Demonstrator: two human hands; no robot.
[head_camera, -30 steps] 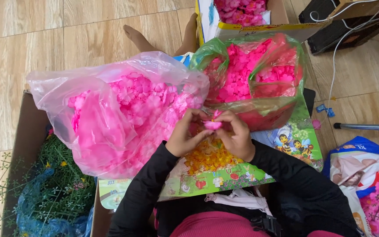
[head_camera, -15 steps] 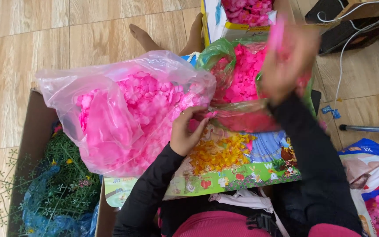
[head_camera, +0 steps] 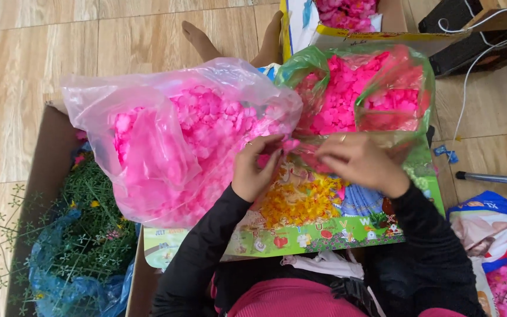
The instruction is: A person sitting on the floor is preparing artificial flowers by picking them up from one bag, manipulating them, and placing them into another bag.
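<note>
Your left hand (head_camera: 258, 170) has its fingers curled nearly closed, pinching a small pink fabric flower piece (head_camera: 290, 144) at the fingertips, right at the mouth of the large clear plastic bag of pale pink petals (head_camera: 177, 147). Your right hand (head_camera: 356, 161) lies just beside it, fingers bent and close together, tips meeting the same pink piece; how firmly it holds cannot be made out. Both hands hover over the colourful illustrated cardboard sheet (head_camera: 324, 229), above a heap of small yellow flower centres (head_camera: 291, 202) near its middle. Beyond the sheet's far edge sits a green-tinted plastic bag of brighter pink flowers (head_camera: 359, 88). A cardboard box of green plastic stems (head_camera: 71, 235) lies at the left.
</note>
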